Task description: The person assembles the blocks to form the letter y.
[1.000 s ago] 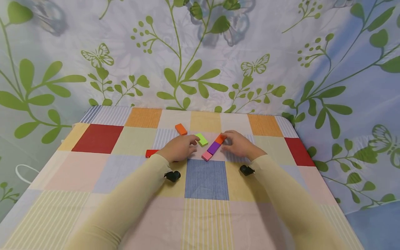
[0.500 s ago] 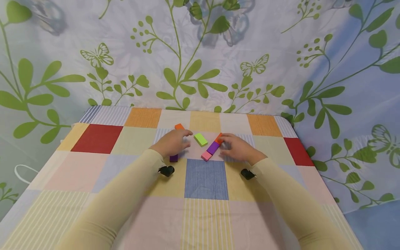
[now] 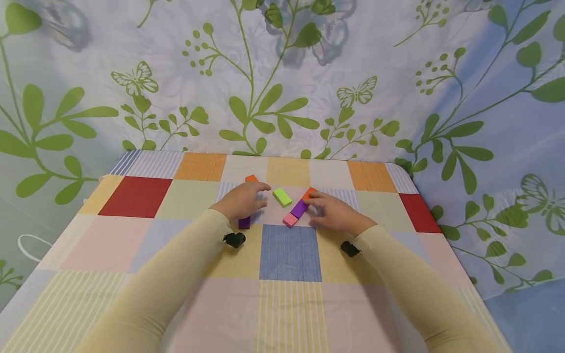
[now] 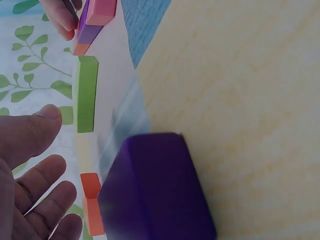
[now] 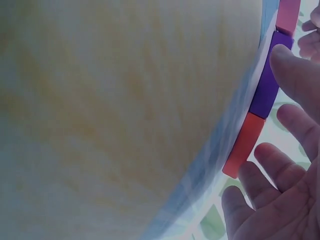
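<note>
In the head view my left hand [image 3: 242,200] hovers with relaxed fingers over the left group of blocks, holding nothing. An orange block [image 3: 251,178] shows beyond it, partly covered, and a dark purple block [image 3: 244,223] below it. To the right of its fingertips lies a lime green block [image 3: 282,197]. My right hand [image 3: 334,213] is beside a slanted row of orange [image 3: 310,192], purple [image 3: 299,209] and pink [image 3: 290,220] blocks set end to end. Its fingers look loosely spread in the right wrist view; whether a fingertip touches the row, I cannot tell.
A patchwork cloth [image 3: 291,255] covers the table. Behind it hangs a pale curtain [image 3: 198,98] with green leaves and butterflies. A white cable loop [image 3: 28,247] is at the left edge. Black wrist devices [image 3: 234,239] are worn on both sleeves.
My left hand has drawn back to the left, away from the green block. The dark purple block came into view and a red piece went out of sight. My right hand shifted slightly nearer.
</note>
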{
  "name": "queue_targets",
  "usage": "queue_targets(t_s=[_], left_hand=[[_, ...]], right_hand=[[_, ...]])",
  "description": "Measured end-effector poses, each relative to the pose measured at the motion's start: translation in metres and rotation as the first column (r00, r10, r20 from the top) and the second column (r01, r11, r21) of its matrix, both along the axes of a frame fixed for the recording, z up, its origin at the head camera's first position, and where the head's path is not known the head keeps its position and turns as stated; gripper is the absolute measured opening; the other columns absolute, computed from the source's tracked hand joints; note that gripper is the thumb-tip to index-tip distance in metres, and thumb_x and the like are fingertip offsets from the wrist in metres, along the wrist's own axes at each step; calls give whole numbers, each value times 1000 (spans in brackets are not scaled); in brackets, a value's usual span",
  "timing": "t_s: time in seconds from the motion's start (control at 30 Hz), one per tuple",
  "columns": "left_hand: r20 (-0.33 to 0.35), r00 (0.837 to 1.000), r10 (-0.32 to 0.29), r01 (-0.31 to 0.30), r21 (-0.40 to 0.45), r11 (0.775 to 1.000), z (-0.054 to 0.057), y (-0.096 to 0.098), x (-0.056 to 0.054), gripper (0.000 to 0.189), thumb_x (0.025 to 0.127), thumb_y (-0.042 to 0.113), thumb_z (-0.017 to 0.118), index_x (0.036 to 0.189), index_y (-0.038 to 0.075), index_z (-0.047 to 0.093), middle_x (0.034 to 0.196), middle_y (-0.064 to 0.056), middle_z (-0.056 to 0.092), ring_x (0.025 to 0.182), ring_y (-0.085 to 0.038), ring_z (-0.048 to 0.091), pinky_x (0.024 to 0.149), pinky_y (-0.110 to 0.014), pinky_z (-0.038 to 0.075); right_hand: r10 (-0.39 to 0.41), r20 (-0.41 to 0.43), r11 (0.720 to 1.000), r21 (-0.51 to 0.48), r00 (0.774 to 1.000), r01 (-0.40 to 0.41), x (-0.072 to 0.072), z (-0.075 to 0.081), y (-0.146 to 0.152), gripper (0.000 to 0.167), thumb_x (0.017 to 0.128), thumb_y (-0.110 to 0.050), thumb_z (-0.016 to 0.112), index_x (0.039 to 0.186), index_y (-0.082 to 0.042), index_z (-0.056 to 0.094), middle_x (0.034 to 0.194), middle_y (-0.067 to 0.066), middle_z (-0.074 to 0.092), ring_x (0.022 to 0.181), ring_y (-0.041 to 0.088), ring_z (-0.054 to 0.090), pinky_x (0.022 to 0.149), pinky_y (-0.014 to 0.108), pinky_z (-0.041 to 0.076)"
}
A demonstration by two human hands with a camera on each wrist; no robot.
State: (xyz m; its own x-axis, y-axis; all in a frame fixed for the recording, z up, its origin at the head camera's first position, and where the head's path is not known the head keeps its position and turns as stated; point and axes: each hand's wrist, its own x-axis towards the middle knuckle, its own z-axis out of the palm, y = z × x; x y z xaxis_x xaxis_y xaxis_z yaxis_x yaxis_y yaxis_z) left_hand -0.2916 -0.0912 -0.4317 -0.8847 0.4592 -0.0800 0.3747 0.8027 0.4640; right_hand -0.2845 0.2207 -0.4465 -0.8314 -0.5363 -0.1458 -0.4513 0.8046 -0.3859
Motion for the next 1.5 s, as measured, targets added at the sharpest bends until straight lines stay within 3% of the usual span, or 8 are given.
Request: queue_targets(t_s=[0.5, 0.9, 1.13, 1.5], left_hand=[[22, 1000, 0, -1, 49, 999, -4, 15, -10, 49, 103, 25, 68, 150, 15, 56, 157, -11, 53, 151, -31, 45, 126, -50, 36], [-9, 998, -60, 60, -5, 998, -7, 33, -22, 51, 102, 20, 68, 151, 13, 56, 157, -10, 54, 152, -28, 45, 127, -45, 35], [26, 998, -62, 62, 17, 998, -6, 39, -21, 49, 102, 17, 68, 150, 14, 58, 156, -8, 55, 150, -28, 47, 127, -46, 36], [33, 996, -78, 79, -40, 996, -8, 44, -22, 46, 103, 15, 66, 148, 16, 61, 158, -7, 54, 150, -29, 47, 127, -47, 36]], right_hand=[[37, 15, 999, 32, 999, -37, 3, 0, 0, 69, 93, -28, 82, 156, -16, 54, 172, 18, 31, 157, 44, 33, 127, 58, 32], [31, 24, 998, 54, 999, -32, 4, 1, 0, 68, 94, -30, 81, 155, -17, 55, 172, 18, 29, 156, 43, 34, 127, 57, 32], [41, 7, 998, 50, 999, -42, 5, 0, 0, 68, 94, -28, 81, 155, -16, 55, 172, 18, 30, 156, 42, 36, 126, 57, 34], [27, 21, 999, 47, 999, -28, 5, 0, 0, 68, 94, -29, 81, 156, -19, 54, 173, 16, 29, 156, 42, 35, 126, 57, 33]])
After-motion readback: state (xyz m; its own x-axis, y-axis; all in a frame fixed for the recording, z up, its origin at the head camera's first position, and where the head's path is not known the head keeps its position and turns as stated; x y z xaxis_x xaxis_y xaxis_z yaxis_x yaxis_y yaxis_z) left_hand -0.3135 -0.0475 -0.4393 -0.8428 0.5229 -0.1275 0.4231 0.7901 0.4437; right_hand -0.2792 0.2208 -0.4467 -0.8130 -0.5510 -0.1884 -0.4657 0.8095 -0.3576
